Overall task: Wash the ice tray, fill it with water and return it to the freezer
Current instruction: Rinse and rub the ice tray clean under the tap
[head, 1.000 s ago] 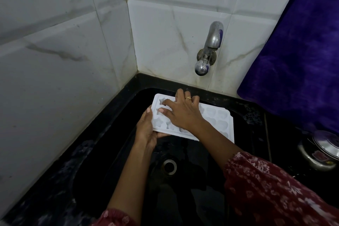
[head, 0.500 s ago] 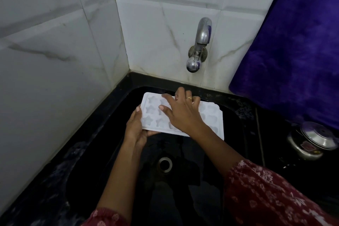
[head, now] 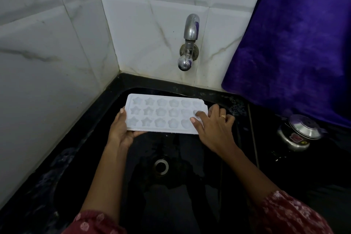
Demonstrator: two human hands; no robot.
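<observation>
A white ice tray (head: pixel 163 113) with star and flower shaped cells is held level over the black sink (head: pixel 106 104), below the steel tap (head: pixel 189 42). No water runs from the tap. My left hand (head: pixel 121 130) grips the tray's left end from underneath, thumb on its edge. My right hand (head: pixel 213 126) lies on the tray's right end, fingers spread over the last cells, a ring on one finger.
The sink drain (head: pixel 161 166) lies below the tray. White marble tiles (head: pixel 57 53) form the corner walls. A purple cloth (head: pixel 296 43) hangs at the right. A steel pot with a lid (head: pixel 299 133) stands on the dark counter at right.
My right hand has slid from the tray's middle to its right end, uncovering most cells. The left hand keeps its hold on the left end.
</observation>
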